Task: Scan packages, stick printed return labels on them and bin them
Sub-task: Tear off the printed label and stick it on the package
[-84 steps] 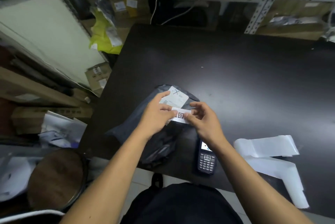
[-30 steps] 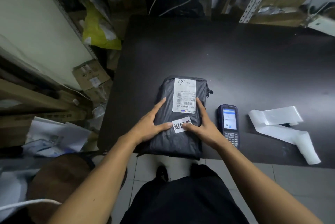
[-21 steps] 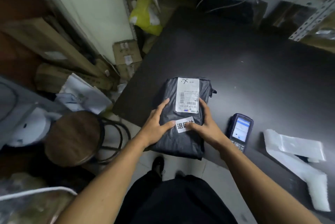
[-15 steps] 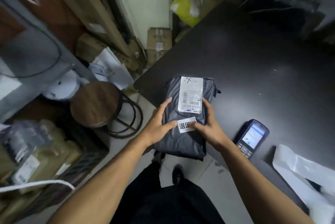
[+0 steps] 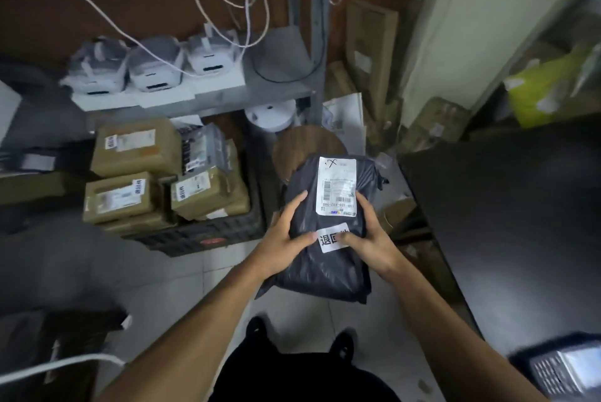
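the person is holding a dark poly parcel (image 5: pixel 328 258) in the air, off the surface (image 5: pixel 507 206) and above the floor, facing a black crate (image 5: pixel 208 236) that is holding brown boxes (image 5: pixel 136 148). the left hand (image 5: pixel 283 239) is gripping the parcel's left edge, its thumb lying on top and the fingers (image 5: pixel 294 203) curling round the side. the right hand (image 5: pixel 370 239) is doing the same on the right edge, its thumb pressing the small return sticker (image 5: pixel 330 239).

the step in hand looks like binning. to do it well, the parcel is best carried level with both hands until it is over the crate, then lowered onto the boxes label side up, so the sticker is not rubbing off or folding. the crate is looking quite full, so a flat spot is worth choosing.

the sticker is showing two bold chinese characters, "退回", with a third hidden under the thumb. the white shipping label (image 5: pixel 336 185) is carrying barcodes, a pen mark at its top and a number printed upside down, too small to read with confidence. a scanner (image 5: pixel 566 369) is lying at the lower right.
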